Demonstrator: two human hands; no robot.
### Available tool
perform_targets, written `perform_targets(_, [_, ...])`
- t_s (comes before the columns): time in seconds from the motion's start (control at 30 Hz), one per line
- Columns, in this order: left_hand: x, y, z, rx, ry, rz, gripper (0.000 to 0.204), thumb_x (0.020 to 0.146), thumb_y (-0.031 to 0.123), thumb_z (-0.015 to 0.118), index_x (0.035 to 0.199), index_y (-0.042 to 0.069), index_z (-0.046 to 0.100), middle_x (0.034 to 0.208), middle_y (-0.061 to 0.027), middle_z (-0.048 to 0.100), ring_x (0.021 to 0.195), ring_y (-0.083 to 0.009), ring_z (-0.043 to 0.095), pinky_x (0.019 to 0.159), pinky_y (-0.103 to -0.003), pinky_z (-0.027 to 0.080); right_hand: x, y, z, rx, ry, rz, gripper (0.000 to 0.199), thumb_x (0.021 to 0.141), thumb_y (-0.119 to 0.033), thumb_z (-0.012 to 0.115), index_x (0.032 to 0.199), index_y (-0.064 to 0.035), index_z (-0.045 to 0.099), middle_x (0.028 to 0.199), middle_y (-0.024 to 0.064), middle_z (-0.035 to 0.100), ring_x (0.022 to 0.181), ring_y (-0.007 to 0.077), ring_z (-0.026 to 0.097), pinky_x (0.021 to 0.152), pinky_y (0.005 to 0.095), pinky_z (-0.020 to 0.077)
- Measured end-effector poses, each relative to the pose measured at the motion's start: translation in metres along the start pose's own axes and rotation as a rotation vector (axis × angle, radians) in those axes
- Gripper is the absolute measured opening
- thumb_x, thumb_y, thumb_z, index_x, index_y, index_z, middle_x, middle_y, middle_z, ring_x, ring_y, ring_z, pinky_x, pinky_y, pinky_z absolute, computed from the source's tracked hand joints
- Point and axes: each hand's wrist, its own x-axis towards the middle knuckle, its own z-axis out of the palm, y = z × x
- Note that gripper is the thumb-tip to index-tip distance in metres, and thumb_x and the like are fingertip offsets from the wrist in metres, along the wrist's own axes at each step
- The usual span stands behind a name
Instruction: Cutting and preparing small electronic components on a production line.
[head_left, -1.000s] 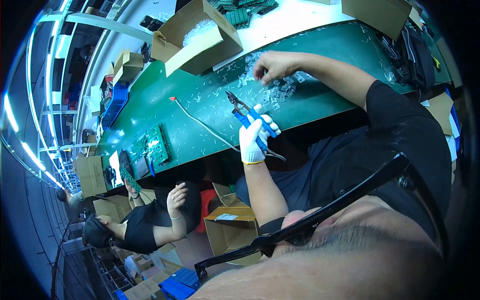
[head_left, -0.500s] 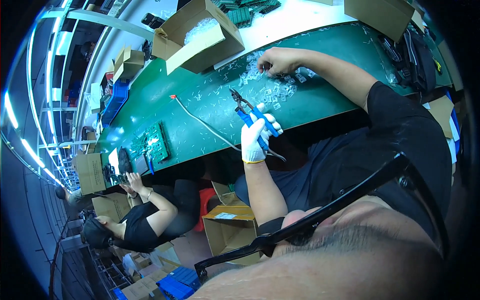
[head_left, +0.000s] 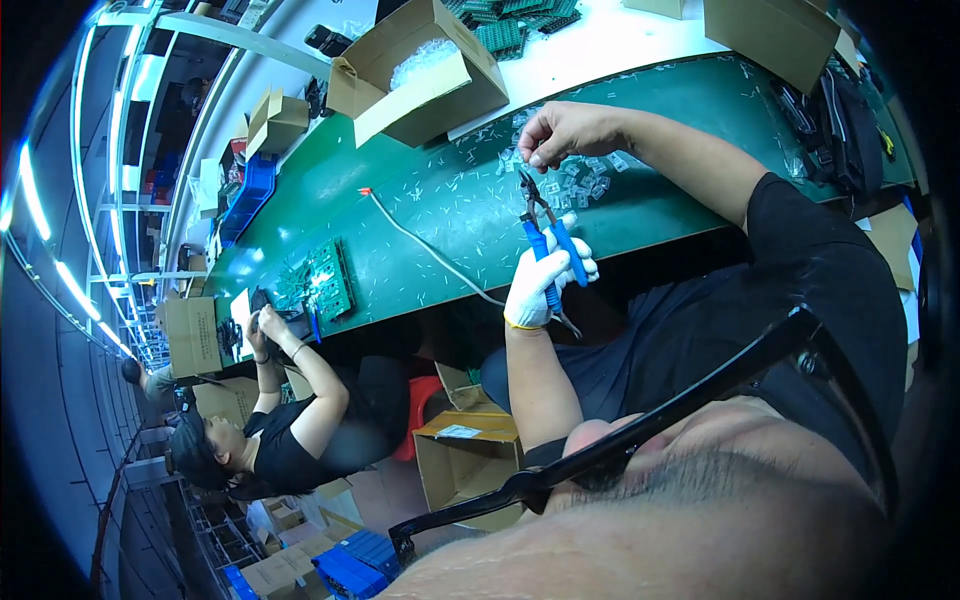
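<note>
A white knitted glove covers my left hand [head_left: 532, 287], which is closed round the blue handles of a pair of cutting pliers [head_left: 568, 250]. Their dark jaws point up and away, just below my bare right hand [head_left: 572, 130]. That hand hovers over the green tabletop [head_left: 470, 215] with thumb and fingertips pinched together; anything between them is too small to make out. Small clear plastic pieces [head_left: 580, 187] lie in a loose pile under and beside it. Thin clear offcuts are scattered over the mat around them.
An open cardboard box [head_left: 428, 112] with clear contents stands beyond the pile. A grey cable [head_left: 425, 246] with a red tip crosses the table. Green circuit boards [head_left: 325, 285] lie left, near a seated co-worker [head_left: 300, 430]. A black bag [head_left: 840, 135] sits at right.
My right hand has lifted off the pile, its fingers now pinched. My left hand has brought the pliers slightly right, their jaws closer to the right hand. The view has shifted a little.
</note>
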Motion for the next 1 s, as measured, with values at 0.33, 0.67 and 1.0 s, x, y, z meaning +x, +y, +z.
perform_targets(0.33, [-0.001,0.003,0.008,0.076,0.104,-0.023,0.065,0.093,0.014,0.068,0.148,-0.006,0.038,0.101,-0.0133,0.067,0.084,-0.0239,0.071,0.076,-0.039,0.061,0.001,0.005,0.011,-0.14,0.056,-0.044,0.009,0.088,-0.007,0.075,0.094,-0.0017,0.072,0.085,0.0056,0.07,0.076,0.0133,0.066,0.071,0.0282,0.056])
perform_targets(0.67, [-0.001,0.007,0.002,0.195,0.219,0.073,0.053,0.097,0.018,0.063,0.139,-0.009,0.046,0.089,-0.0127,0.065,0.069,-0.0241,0.067,0.059,-0.037,0.058,-0.001,0.003,-0.007,-0.06,-0.016,-0.022,0.01,0.088,-0.004,0.074,0.096,0.0001,0.07,0.087,0.0087,0.071,0.081,0.0183,0.068,0.078,0.0338,0.0567])
perform_targets(1.0, [-0.001,0.006,-0.009,0.044,0.195,0.128,0.06,0.097,0.018,0.063,0.145,-0.008,0.038,0.095,-0.0148,0.066,0.079,-0.0265,0.069,0.069,-0.042,0.059,0.002,0.0,-0.027,-0.978,-0.102,0.161,0.026,0.074,-0.004,0.078,0.099,-0.0006,0.073,0.092,0.0105,0.074,0.081,0.0225,0.069,0.074,0.0366,0.0557])
